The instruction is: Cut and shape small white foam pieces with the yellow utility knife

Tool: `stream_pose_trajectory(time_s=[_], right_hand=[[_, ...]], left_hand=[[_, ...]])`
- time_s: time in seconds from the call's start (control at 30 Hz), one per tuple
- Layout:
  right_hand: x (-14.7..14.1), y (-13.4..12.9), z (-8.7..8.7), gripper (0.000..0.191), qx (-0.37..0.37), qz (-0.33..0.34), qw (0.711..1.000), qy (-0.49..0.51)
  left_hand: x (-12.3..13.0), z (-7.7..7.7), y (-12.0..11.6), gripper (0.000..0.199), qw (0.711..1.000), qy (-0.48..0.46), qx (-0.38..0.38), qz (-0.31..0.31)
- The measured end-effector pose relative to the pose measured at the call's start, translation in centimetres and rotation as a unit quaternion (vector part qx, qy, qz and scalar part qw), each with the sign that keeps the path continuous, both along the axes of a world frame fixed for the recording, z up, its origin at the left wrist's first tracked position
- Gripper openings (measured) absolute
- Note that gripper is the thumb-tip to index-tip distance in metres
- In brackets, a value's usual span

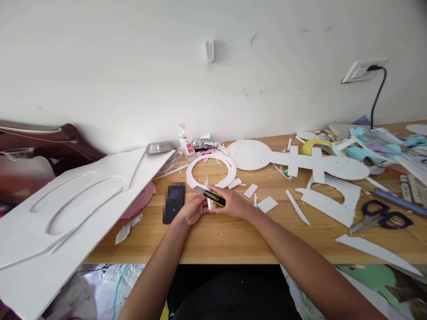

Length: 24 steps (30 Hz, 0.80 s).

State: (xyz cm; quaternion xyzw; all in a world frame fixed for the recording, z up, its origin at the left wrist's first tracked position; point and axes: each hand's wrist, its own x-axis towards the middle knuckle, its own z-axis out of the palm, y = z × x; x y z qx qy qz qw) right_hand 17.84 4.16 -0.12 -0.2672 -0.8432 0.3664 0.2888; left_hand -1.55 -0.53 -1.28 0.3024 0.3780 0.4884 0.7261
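Observation:
Near the middle of the wooden table, my right hand (230,201) is closed round a black and yellow utility knife (214,197), its blade pointing up and left. Close beside it, my left hand (195,209) pinches a small white foam piece (211,203), which stands under the knife. The blade lies across the top part of this piece; whether it cuts in cannot be told. Just behind both hands lies a white foam ring (191,172). A black phone (174,203) is left of my left hand.
A large white foam board (83,200) covers the left side. Behind stand a clear bottle (187,144) and a metal tray (159,147). A long white foam shape (250,154), cut-out scraps (336,204) and dark-handled scissors (376,215) lie to the right. The table's front edge (230,262) is near.

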Motion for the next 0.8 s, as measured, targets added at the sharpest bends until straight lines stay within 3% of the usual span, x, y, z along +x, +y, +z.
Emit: stream_pose_trajectory(time_s=[0.33,0.57,0.8], right_hand=[[0.33,0.21,0.12,0.088,0.028,0.049,0.998,-0.018],[0.50,0.01,0.51,0.085,0.082,0.024,0.992,-0.088],[0.50,0.43,-0.26,0.091,0.064,0.024,0.994,-0.083]], left_hand=[[-0.42,-0.24,0.00,0.045,1.000,-0.007,0.010,-0.019],[-0.17,-0.40,0.08,0.039,1.000,0.005,0.015,-0.008],[0.26,-0.33,0.02,0.041,0.999,0.027,0.019,0.011]])
